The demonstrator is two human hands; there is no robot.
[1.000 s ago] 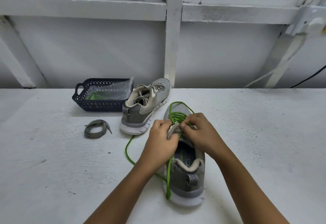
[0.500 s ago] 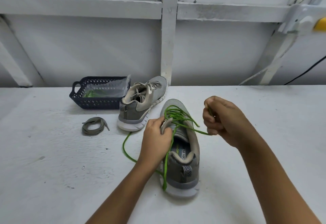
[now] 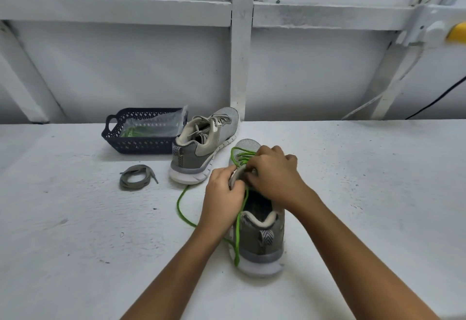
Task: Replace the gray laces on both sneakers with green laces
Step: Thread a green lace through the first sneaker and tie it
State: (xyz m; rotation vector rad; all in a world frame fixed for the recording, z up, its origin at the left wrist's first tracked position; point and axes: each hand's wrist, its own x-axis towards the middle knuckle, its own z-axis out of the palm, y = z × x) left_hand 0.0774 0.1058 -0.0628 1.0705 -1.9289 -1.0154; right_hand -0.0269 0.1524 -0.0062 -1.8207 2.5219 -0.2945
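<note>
Head camera looked down at the near shoe (image 3: 259, 241) on the white table (image 3: 75, 244), toe pointing away. The left hand (image 3: 223, 198) curled its fingers round the shoe's left flap. The right hand (image 3: 272, 176) bent its fingers over the green lace (image 3: 180, 206), pinching it, I think. The lace looked soft, thin and floppy, best held near its end. The shoe looked light.

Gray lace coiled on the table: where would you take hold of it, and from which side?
The gray lace lies flat in a loose coil on the table, clear of the basket and the far sneaker. Probably pinch across the bunched strands at its left bend, coming straight down from above; the ends trail right, so pulling those would likely uncoil it.
</note>
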